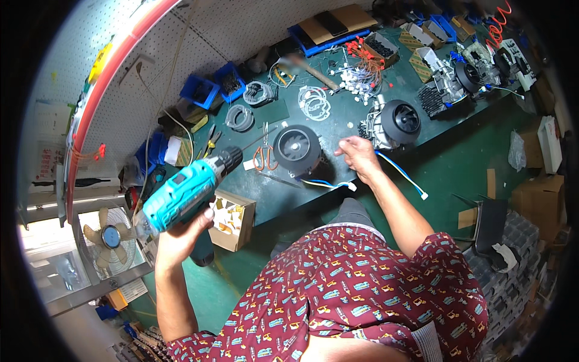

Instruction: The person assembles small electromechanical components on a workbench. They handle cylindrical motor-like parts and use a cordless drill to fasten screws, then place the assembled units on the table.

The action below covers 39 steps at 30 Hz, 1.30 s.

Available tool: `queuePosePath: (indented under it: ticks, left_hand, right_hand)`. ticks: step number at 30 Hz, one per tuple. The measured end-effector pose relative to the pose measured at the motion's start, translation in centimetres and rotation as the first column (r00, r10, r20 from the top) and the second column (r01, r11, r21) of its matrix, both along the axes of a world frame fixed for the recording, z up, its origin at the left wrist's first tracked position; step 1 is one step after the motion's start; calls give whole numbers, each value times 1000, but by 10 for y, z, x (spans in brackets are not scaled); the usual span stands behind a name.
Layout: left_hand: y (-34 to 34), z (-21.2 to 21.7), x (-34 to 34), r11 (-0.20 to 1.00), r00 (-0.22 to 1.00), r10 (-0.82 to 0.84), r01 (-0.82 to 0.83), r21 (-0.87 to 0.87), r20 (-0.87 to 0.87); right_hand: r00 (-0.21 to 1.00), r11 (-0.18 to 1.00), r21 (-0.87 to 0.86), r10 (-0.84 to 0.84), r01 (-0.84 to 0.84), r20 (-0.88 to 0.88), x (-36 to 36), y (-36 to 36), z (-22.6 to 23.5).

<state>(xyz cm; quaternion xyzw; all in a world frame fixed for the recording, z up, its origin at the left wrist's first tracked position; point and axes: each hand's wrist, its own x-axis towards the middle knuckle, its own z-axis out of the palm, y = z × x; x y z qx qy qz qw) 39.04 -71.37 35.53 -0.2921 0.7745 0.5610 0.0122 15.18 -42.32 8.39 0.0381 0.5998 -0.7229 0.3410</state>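
A teal cordless drill (184, 192) is in my left hand (184, 235), whose fingers wrap its handle. The drill points up and right, and a long thin bit reaches from its black chuck (228, 158) toward a black round blower fan unit (297, 149). That unit stands on the bench, with blue, white and yellow wires and a white connector (351, 186) hanging off the front edge. My right hand (359, 157) is held up to the right of this unit, its fingers curled together; whatever they may pinch is too small to make out.
A second fan unit (401, 122) stands right, its wires past the bench edge. Orange-handled scissors (264, 159), pliers (211, 140), clear rings (314, 104), blue bins (199, 92) and a wire bundle (362, 75) lie about. An open carton (232, 221) sits at the near left.
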Motion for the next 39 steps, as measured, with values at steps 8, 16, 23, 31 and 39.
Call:
queuePosePath:
  ticks: [8,16,23,31,39]
  left_hand:
    - [-7,-42,98,995,1000,30,-30,100,6]
    - [-1,-77,117,956,994,62,-84,279,88]
    - [-10,-79,116,974,998,-3,-13,227,69]
    - [-25,-95,125,943,955,-294,285,-174,-29]
    - [-32,-95,119,969,969,-244,245,-30,34]
  right_hand:
    - [849,988,-145,28,57,528,106,36,-36]
    - [780,819,-535,194,205,596,147,-65,-10]
    - [751,805,-550,218,223,624,144,-85,-4]
    - [693,739,-621,303,263,654,134,-83,-13]
    - [709,734,-639,324,229,627,133,-85,-10]
